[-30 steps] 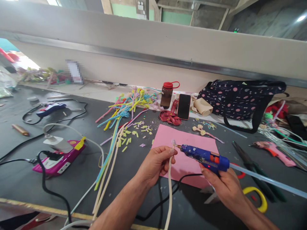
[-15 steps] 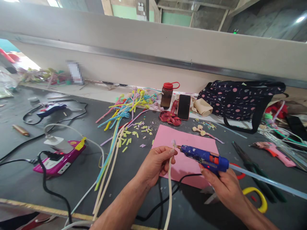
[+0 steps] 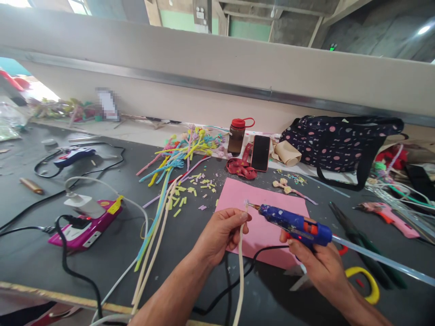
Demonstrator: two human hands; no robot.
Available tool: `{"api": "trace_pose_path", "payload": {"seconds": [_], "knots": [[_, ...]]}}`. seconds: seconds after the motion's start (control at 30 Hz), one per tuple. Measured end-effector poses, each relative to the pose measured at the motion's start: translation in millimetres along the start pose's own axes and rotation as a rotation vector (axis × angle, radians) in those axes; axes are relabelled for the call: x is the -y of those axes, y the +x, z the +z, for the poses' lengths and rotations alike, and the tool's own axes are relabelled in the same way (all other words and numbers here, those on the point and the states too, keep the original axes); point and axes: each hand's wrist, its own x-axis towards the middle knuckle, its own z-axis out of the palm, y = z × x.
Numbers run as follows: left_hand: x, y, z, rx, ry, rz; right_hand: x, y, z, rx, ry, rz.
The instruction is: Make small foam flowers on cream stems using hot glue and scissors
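Between the thumb and fingers of my left hand [image 3: 226, 233] is the upper end of a long cream cord [image 3: 240, 276], which hangs down past the wrist. A small clear blob tops the cord's tip. My right hand [image 3: 316, 260] is wrapped round a blue hot glue gun [image 3: 294, 224], its nozzle pointing left, close to the cord's tip; I cannot tell whether they touch. A clear glue stick [image 3: 380, 256] runs out of the gun's back. Both hands are above a pink sheet [image 3: 272, 199] on the dark table.
Cream and coloured cords [image 3: 163, 217] and small cut pieces [image 3: 183, 199] lie left of the sheet. Scissors with yellow and red handles [image 3: 369, 283], dark green shears [image 3: 360, 240] and a pink glue gun [image 3: 387, 217] lie right. A bottle [image 3: 236, 138], phone [image 3: 260, 153] and bag [image 3: 340, 145] stand behind. A purple power strip [image 3: 91, 226] is left.
The glue gun in my right hand has moved slightly right, drawing its nozzle back a little from the cord's tip. My left hand keeps its place and its grip.
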Motion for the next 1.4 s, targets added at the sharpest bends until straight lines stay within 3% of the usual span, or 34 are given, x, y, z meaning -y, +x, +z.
{"api": "trace_pose_path", "payload": {"seconds": [0.23,0.43,0.7,0.87,1.03,1.2,1.4], "knots": [[-3.1,-0.7,1.1,-0.021,0.007,-0.002,-0.8,0.8,3.2,0.029,-0.028,0.007],[-4.9,-2.2,0.1,-0.018,-0.032,-0.007,2.1,-0.1,2.2,0.04,0.082,0.022],[-6.9,-2.9,-0.9,-0.024,-0.04,-0.012,-4.2,3.0,5.2,0.034,0.117,0.127],[-8.7,-4.9,-0.3,-0.095,-0.09,0.049,-15.6,10.0,8.4,-0.014,0.312,0.296],[-8.9,-9.0,1.6,-0.032,-0.077,0.053,-30.4,16.6,19.9,0.016,0.458,0.558],[-8.9,-14.0,3.9,0.08,-0.069,0.07,-27.7,24.3,30.0,0.143,0.345,0.508],[-6.6,-16.5,6.0,0.118,-0.066,0.041,-41.9,32.9,33.3,0.172,0.169,0.405]]}}
